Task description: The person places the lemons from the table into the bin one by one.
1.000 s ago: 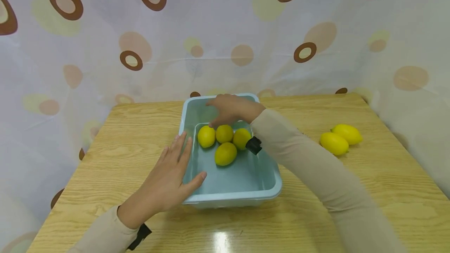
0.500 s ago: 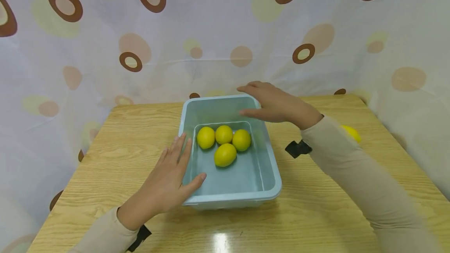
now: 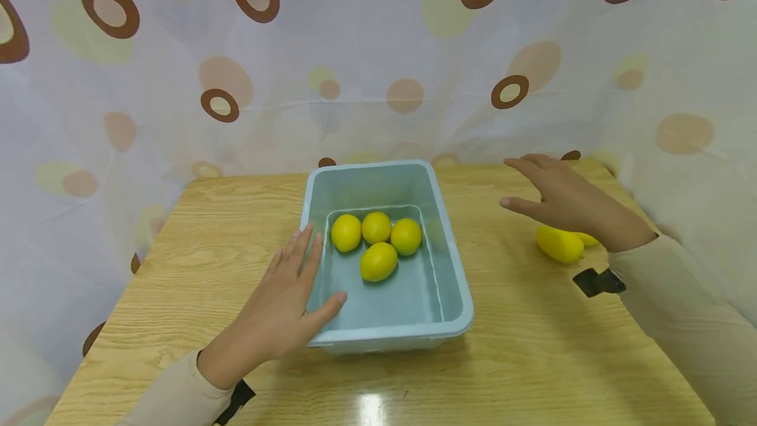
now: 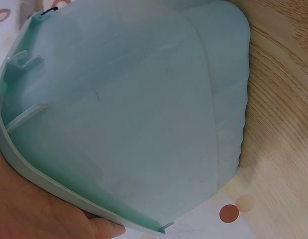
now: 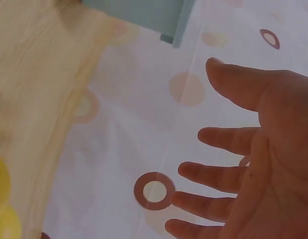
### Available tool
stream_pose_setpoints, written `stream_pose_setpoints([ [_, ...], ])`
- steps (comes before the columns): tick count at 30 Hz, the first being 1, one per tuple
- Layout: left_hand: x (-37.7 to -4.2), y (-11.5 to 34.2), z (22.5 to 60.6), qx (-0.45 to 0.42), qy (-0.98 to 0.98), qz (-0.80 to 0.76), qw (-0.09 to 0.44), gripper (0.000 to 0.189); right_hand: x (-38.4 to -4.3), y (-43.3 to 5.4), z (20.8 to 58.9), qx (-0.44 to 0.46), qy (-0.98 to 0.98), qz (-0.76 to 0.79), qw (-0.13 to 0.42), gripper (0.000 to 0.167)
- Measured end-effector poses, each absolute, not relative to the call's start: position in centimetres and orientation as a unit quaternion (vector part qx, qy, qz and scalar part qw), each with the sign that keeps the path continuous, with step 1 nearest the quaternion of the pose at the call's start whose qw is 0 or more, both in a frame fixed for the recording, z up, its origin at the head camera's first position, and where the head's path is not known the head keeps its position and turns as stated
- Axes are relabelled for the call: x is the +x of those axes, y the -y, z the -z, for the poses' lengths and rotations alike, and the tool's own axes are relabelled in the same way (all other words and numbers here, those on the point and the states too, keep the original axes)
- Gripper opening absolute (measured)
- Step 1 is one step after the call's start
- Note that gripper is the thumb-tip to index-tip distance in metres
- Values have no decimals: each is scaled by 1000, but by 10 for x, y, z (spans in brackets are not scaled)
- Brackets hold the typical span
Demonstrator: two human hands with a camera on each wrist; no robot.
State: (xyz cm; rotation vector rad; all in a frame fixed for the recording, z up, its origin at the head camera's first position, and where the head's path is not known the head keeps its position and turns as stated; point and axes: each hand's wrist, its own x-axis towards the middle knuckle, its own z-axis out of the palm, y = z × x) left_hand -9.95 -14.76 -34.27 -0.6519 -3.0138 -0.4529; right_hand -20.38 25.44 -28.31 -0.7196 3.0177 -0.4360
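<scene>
A pale blue plastic bin (image 3: 384,332) stands on the wooden table, with several yellow lemons (image 3: 379,262) grouped inside toward its far half. My left hand (image 3: 284,298) rests on the bin's left rim, fingers straight and thumb reaching over the near corner. In the left wrist view that hand (image 4: 39,209) lies along the rim, beside the bin's outer wall (image 4: 134,109). My right hand (image 3: 568,199) hovers with nothing in it above two more lemons (image 3: 558,245) on the right, partly covering them. Its spread fingers also show in the right wrist view, the palm (image 5: 273,184) bare.
The wooden table (image 3: 236,215) runs back to a patterned curtain (image 3: 367,51) hanging behind it and along the sides. Black straps (image 3: 598,283) sit at both wrists.
My right hand has moved from over the bin, out to the right, to above the two lemons on the table. The left hand and the lemons in the bin have stayed put.
</scene>
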Motion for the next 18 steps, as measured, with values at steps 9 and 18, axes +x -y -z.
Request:
stream_pose_setpoints([
  [9, -100, 149, 344, -215, 966, 141, 20, 87, -194, -297, 329, -182, -979, 87, 6, 74],
  [18, -100, 149, 343, -212, 966, 146, 13, 88, -187, -318, 384, -160, -986, 42, -20, 70],
])
